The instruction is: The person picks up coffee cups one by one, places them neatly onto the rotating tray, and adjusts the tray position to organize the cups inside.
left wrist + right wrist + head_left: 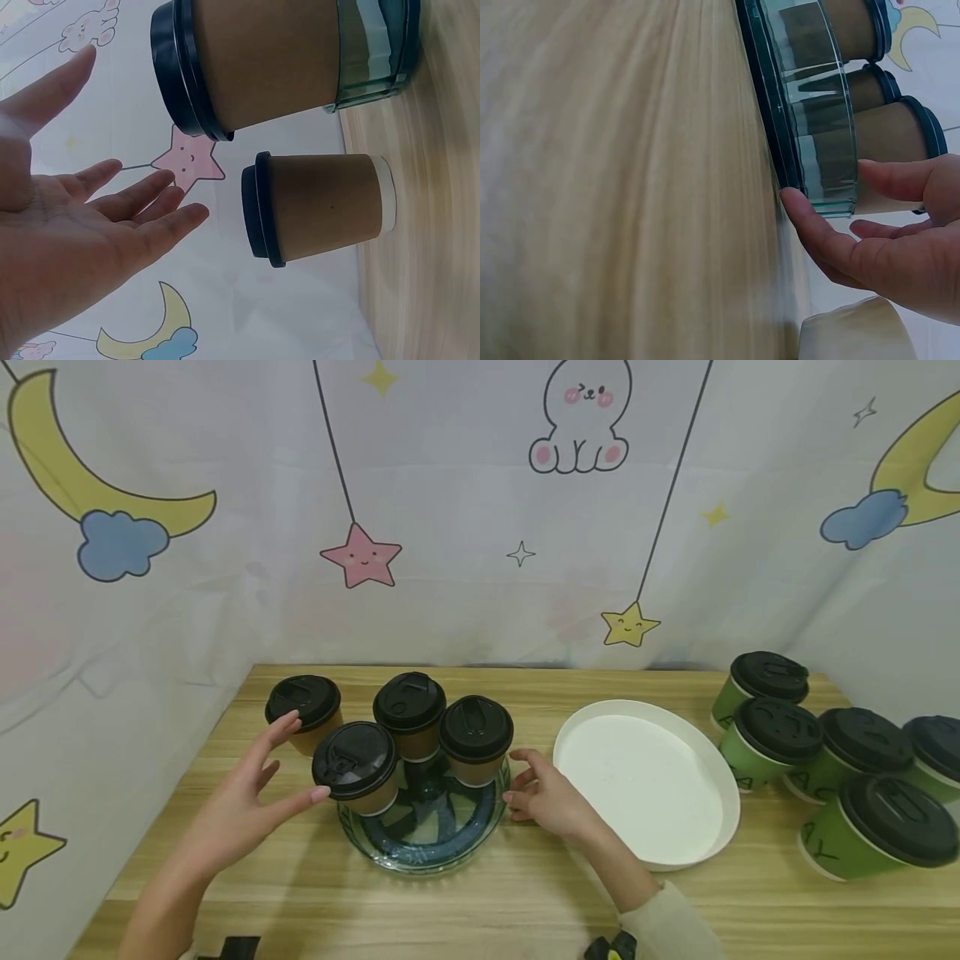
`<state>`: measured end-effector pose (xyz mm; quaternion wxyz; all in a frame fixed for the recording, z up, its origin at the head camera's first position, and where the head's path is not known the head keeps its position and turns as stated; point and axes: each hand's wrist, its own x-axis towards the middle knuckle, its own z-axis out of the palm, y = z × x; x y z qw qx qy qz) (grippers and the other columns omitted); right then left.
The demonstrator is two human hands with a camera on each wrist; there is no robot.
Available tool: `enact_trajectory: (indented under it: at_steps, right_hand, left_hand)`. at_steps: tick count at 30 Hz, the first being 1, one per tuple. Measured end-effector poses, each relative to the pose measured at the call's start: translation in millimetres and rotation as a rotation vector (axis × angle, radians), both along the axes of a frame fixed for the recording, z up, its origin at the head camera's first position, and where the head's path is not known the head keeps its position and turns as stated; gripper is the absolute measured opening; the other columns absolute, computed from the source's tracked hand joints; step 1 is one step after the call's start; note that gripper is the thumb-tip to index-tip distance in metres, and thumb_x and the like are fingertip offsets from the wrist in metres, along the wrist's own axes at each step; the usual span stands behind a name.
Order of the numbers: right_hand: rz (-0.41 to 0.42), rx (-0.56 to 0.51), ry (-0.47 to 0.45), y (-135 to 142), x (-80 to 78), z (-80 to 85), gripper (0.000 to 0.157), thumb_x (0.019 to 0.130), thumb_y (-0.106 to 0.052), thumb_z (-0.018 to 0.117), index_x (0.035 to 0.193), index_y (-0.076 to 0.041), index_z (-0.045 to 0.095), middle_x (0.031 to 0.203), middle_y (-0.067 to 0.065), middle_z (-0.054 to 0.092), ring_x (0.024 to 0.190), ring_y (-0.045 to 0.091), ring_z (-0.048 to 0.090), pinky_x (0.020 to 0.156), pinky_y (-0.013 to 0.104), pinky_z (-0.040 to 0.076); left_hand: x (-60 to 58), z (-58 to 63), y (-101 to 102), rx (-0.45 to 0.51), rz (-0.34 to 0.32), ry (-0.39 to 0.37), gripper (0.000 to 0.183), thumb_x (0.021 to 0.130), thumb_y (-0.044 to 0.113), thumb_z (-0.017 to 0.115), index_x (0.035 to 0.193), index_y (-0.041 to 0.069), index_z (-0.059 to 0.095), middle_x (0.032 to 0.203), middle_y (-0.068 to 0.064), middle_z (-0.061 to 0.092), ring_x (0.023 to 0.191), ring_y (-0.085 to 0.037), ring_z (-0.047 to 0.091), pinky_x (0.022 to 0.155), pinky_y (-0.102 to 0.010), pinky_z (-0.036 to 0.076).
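A round clear glass dish (442,835) with a dark blue-green ring pattern bears three brown paper cups with black lids: a front-left cup (358,768), a back cup (411,714) and a right cup (477,739). Left of it, a fourth brown cup (326,206) stands upright on the table. My left hand (236,810) hovers beside the front-left cup, thumb and fingers spread, palm holding nothing. At the dish's right side, my right hand (547,797) grips the edge, one fingertip at the rim and another (799,206) low against the base.
To the right of the dish lies a round white tray (641,793). Several green paper cups with black lids, among them a front one (862,839), stand at the table's right side. A white cloth (465,610) with cartoon prints hangs behind the wooden table (450,910).
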<state>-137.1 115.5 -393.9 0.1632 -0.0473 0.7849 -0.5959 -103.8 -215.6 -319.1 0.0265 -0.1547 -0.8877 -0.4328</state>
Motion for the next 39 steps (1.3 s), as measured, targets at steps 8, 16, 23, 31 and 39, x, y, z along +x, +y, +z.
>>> enact_trajectory:
  at_steps: [8,16,23,31,39]
  right_hand:
    - [0.014,-0.008,0.006,1,0.1,-1.8,0.058,0.083,0.005,0.061,0.134,0.002,0.033,0.102,0.021,0.048,0.079,0.023,0.06,0.066,0.036,0.053]
    - [0.023,0.003,0.001,2,-0.3,-1.7,0.056,0.085,0.002,0.059,0.134,0.002,0.033,0.101,0.02,0.048,0.079,0.023,0.059,0.066,0.034,0.053]
    - [0.017,0.011,-0.003,2,-1.0,-2.5,0.054,0.086,0.004,0.057,0.134,0.001,0.033,0.101,0.02,0.047,0.08,0.023,0.059,0.066,0.034,0.053]
    - [0.013,0.008,-0.014,1,-0.2,-0.6,0.055,0.085,0.004,0.057,0.135,0.001,0.033,0.101,0.019,0.047,0.079,0.024,0.059,0.066,0.036,0.053]
    - [0.006,-0.009,-0.019,0,0.4,0.5,0.057,0.083,0.006,0.06,0.134,0.001,0.034,0.1,0.019,0.047,0.078,0.023,0.059,0.065,0.035,0.053]
  left_hand:
    - [-0.6,0.4,-5,0.001,0.014,-0.01,0.088,0.083,0.017,0.069,0.148,0.017,0.01,0.146,-0.021,0.018,0.132,-0.041,0.017,0.096,-0.059,0.024]
    - [-2.8,1.3,-9,-0.004,0.026,-0.01,0.086,0.084,0.017,0.068,0.148,0.016,0.01,0.146,-0.023,0.018,0.131,-0.041,0.018,0.097,-0.059,0.023]
    - [-6.0,0.2,-14,-0.009,0.039,-0.033,0.085,0.085,0.019,0.067,0.148,0.013,0.009,0.146,-0.024,0.016,0.13,-0.043,0.018,0.097,-0.059,0.022]
    - [-9.6,-2.2,-19,0.003,0.052,-0.031,0.084,0.086,0.019,0.066,0.147,0.009,0.01,0.147,-0.024,0.015,0.131,-0.043,0.015,0.097,-0.059,0.021]
    - [-14.2,-4.9,-23,0.013,0.062,-0.038,0.082,0.086,0.016,0.065,0.146,0.005,0.009,0.146,-0.026,0.015,0.132,-0.043,0.014,0.098,-0.06,0.019]
